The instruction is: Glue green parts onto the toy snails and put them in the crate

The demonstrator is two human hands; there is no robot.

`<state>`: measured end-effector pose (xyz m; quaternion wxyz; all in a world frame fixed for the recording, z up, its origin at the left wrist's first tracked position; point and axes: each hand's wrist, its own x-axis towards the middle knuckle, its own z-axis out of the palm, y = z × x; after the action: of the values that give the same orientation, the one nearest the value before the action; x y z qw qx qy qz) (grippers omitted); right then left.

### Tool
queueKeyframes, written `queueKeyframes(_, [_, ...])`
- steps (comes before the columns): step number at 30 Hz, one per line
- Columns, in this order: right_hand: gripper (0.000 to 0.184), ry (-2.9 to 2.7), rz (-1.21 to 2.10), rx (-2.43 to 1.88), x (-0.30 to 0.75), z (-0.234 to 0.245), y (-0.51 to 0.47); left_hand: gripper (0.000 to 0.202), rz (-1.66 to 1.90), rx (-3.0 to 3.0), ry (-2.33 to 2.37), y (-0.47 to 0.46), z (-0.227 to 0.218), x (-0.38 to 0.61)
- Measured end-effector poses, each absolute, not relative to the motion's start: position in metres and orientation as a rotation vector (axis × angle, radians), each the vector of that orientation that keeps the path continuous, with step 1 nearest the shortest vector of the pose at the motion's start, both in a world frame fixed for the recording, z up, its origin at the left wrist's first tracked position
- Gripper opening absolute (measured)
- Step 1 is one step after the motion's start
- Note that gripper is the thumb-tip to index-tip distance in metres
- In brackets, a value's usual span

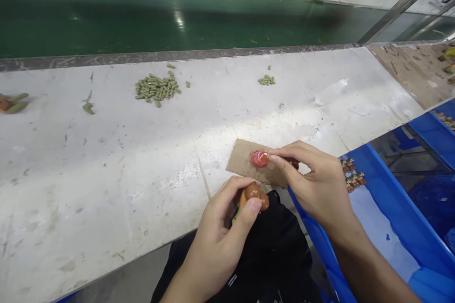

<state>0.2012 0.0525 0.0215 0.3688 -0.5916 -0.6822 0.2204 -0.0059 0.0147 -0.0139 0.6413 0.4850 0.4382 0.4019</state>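
A: What's the right hand (313,184) doing?

B: Pinching a glossy red disc (260,158) between thumb and fingertips, at the disc's right edge. Under it lies a scrap of corrugated cardboard (241,161); I can't tell whether the disc touches the card or sits just above it. A small dark brown piece (294,164) shows behind those fingers too.

A: And the left hand (216,241)?

B: Curled around a small molded figure (253,194) in brown, orange and green, with the thumb pressed on its near side. The hands are apart but close, both just over the edge of the white worktable (106,189).

A: How is that hold best kept?

B: I'd say fingertips only on the red disc's rim, so its shiny face stays clear, and a firm, steady grip on the figure so it can't turn.

A: What's around them?

B: Beneath the hands, a black cloth (273,251). To the right, a blue plastic crate (391,203) holding small similar figures (351,175). Ahead on the table lie heaps of green capsule-shaped pieces (155,89), and beyond those a green conveyor belt (142,9).
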Motion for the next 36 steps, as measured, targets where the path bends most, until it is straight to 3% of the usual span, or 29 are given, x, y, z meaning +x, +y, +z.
queueKeyframes(5, [0.017, -1.646, 0.559, -1.53, 0.2, 0.023, 0.049, 0.016, 0.922, 1.051, 1.003, 0.014, -0.015, -0.005])
queueKeyframes(11, [0.004, -1.205, 1.133, -1.413, 0.194, 0.022, 0.038, 0.009, 0.92, 1.032, 0.954, 0.017, -0.013, -0.005])
queueKeyframes(14, [0.004, -1.14, 1.253, -1.367, 0.193, 0.021, 0.034, 0.009, 0.945, 1.05, 0.929, 0.018, -0.014, -0.004])
queueKeyframes(36, [0.015, -1.347, 1.139, -1.339, 0.188, 0.016, 0.032, 0.011, 0.987, 1.156, 0.977, 0.016, -0.018, -0.004])
